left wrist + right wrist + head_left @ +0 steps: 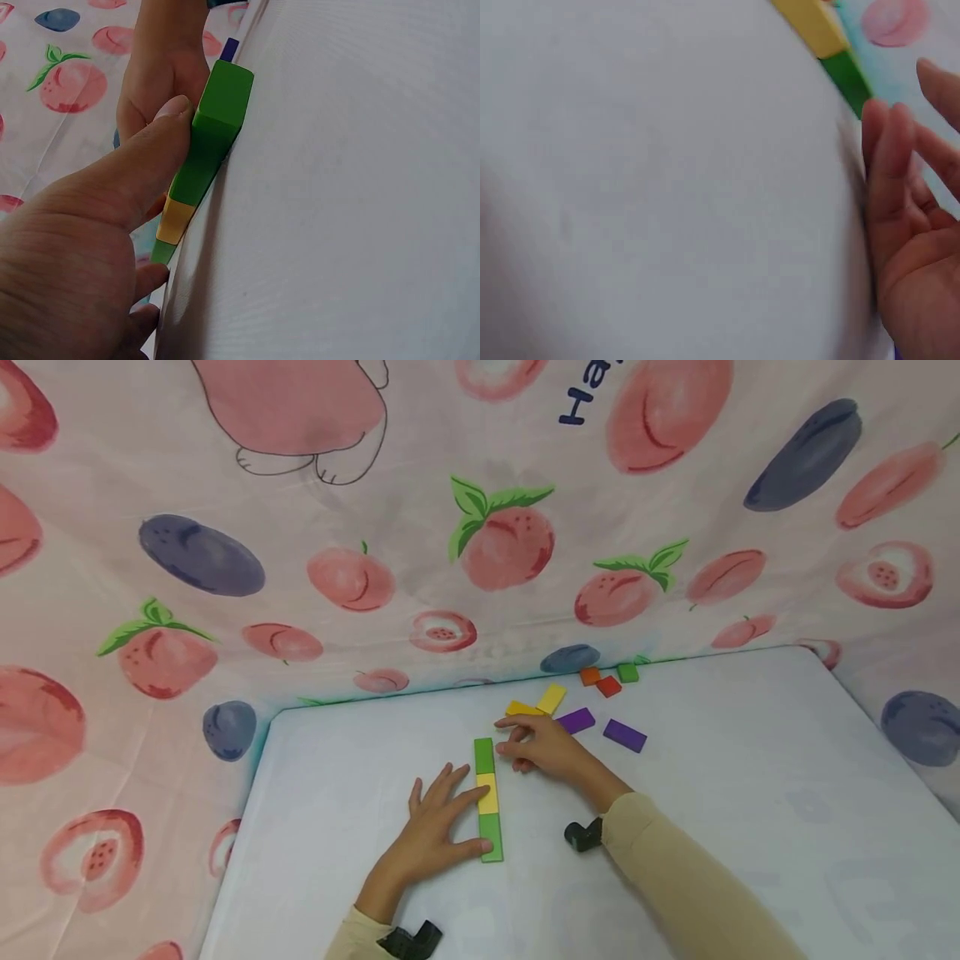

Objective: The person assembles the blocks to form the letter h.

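Observation:
Three blocks lie end to end in a straight row on the white table [720, 760]: a far green block [483, 755], a middle yellow block [490, 802] and a near green block [491, 827]. My left hand [423, 835] spreads along the row's left side, its thumb on the near green block and a fingertip on the yellow one. In the left wrist view the thumb lies against the side of the green block [219, 101]. My right hand [551, 747], fingers loosely bent and holding nothing, hovers just right of the row's far end.
Past my right hand lie two yellow blocks, one tilted [552, 698], and two purple blocks, the outer [625, 736] lying apart. Farther back are an orange block [590, 676], a red-orange block [609, 686] and a green block [627, 672]. A fruit-printed cloth [420, 527] rises behind the table.

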`<state>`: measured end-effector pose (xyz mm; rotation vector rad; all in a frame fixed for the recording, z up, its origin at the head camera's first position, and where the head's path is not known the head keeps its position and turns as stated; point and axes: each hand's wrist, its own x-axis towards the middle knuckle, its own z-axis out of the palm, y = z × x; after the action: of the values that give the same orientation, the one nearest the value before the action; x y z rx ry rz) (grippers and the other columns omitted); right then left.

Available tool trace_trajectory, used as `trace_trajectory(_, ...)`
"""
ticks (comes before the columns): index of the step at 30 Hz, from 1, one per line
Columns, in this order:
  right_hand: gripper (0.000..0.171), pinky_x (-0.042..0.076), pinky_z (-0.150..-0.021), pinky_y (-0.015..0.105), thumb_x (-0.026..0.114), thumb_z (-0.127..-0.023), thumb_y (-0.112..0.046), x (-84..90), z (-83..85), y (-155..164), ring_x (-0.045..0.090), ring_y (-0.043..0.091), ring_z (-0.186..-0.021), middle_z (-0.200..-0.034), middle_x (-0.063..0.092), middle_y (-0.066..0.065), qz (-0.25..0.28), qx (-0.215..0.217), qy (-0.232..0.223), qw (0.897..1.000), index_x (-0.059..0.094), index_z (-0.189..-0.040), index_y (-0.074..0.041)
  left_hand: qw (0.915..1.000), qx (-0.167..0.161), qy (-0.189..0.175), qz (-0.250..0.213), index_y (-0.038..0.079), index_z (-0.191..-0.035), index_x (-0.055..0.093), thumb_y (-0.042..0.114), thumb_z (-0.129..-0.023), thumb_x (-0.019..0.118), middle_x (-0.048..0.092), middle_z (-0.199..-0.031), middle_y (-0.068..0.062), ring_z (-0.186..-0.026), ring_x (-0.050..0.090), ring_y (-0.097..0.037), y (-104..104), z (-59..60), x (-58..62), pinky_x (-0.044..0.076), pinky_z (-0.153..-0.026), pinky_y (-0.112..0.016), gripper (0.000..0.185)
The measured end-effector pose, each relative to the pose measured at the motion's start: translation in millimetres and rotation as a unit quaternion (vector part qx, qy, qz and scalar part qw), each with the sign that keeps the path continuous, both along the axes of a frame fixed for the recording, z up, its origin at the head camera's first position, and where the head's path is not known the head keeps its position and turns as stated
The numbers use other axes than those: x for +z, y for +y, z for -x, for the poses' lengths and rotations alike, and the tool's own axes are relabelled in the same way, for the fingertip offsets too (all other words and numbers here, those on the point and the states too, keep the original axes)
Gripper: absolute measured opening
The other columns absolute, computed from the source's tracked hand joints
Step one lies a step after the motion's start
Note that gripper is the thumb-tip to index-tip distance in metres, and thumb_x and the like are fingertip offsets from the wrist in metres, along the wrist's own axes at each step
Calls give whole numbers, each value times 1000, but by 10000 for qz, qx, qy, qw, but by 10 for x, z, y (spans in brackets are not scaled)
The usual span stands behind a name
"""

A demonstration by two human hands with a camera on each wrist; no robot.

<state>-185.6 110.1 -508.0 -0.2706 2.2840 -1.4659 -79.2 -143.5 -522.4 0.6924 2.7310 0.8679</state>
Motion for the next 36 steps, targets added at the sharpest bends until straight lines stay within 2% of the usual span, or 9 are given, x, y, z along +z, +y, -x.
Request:
trace_trajectory(2,43,59,-71,31,75,-93,-35,74,-12,111,69,20,-75,-97,70,6,37,-174,12,9998,68,-133,-20,10000,24,-11,-14,34,-151,50,63,-85,73,26,-170,-3,-160,8,-29,-2,1,0,-3,-120,-69,75)
trace_trajectory(4,38,59,-75,30,73,-95,-36,153,-31,256,69,21,-81,-99,72,5,-90,-351,215,9991,70,-129,-18,10000,32,-22,-14,34,-151,50,63,-85,73,26,-170,-3,-161,8,-29,-3,0,-2,-4,-120,-69,76)
trace_trajectory(8,26,58,-79,28,73,-96,-33,275,-57,611,68,19,-89,-101,75,2,-558,-604,958,9920,75,-116,-17,10000,52,-22,-55,33,-151,51,62,-85,74,27,-169,-4,-161,8,-29,1,-3,3,-5,-120,-68,76)
trace_trajectory(10,23,57,-80,30,73,-96,-32,300,-67,800,66,19,-91,-100,75,1,-970,-607,1454,9827,77,-113,-17,10000,49,-15,-70,33,-151,51,62,-85,74,26,-169,-4,-161,8,-29,1,-6,9,-5,-120,-68,76)
trace_trajectory(12,21,56,-82,34,74,-95,-29,306,-76,982,65,19,-92,-99,75,0,-1428,-555,1926,9693,78,-110,-15,10000,38,-7,-86,33,-151,50,62,-85,74,26,-169,-4,-161,8,-29,0,-8,15,-5,-120,-68,76)
trace_trajectory(15,19,55,-83,40,75,-95,-26,286,-90,1226,65,21,-92,-97,74,2,-1966,-503,2298,9518,79,-109,-14,9999,11,55,-150,32,-150,51,60,-85,75,27,-169,-6,-160,10,-31,-3,-13,25,-4,-119,-70,75)
trace_trajectory(18,20,53,-84,42,75,-94,-24,265,-108,1421,65,22,-93,-96,73,3,-2271,-509,2234,9465,79,-110,-14,9996,-19,164,-235,31,-149,53,59,-85,76,29,-168,-9,-159,13,-35,-6,-18,27,-2,-118,-72,74)
trace_trajectory(24,26,53,-85,43,75,-94,-25,209,-133,1646,64,24,-95,-96,72,3,-2383,-431,1900,9514,77,-116,-12,9996,-20,140,-245,31,-150,52,59,-85,75,29,-168,-8,-159,12,-34,-12,-16,24,-3,-118,-72,74)
trace_trajectory(36,36,49,-76,33,80,-90,-25,150,-130,1706,59,20,-88,-92,69,2,-2305,-303,1641,9587,75,-123,-11,9998,-23,67,-192,30,-150,52,60,-85,74,28,-168,-8,-160,12,-34,-4,-17,55,-3,-119,-71,74)
